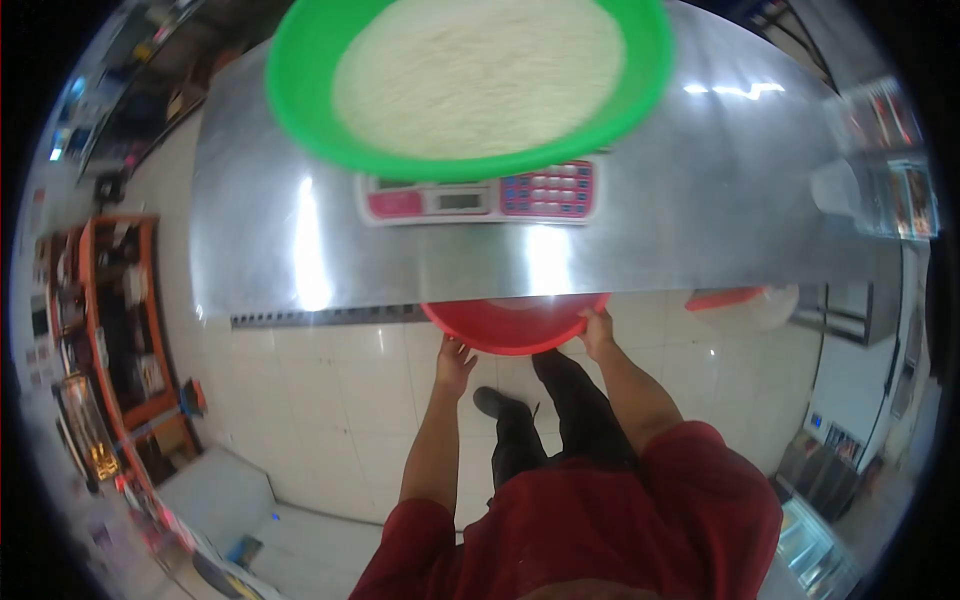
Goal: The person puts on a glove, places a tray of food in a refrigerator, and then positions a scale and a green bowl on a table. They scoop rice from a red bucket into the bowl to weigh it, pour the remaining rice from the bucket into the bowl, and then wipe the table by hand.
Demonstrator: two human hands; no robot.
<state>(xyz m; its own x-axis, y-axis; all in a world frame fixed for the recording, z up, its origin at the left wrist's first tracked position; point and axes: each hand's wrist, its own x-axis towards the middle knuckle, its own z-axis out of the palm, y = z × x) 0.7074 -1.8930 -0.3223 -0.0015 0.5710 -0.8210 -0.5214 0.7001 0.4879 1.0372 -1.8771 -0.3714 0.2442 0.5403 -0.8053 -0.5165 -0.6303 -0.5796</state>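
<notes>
A red basin (512,325) pokes out from under the front edge of the steel table (700,200). My left hand (455,362) is against its near rim on the left, and my right hand (598,330) grips the rim on the right. On the table stands a white and pink scale (478,197). A green basin (300,95) full of white flour (480,75) rests on it. Most of the red basin is hidden under the tabletop.
White tiled floor lies below the table. An orange shelf unit (125,330) stands at the left. Another red object (722,298) shows under the table's right part. Steel appliances (850,320) stand at the right. My legs and black shoes (500,403) are under me.
</notes>
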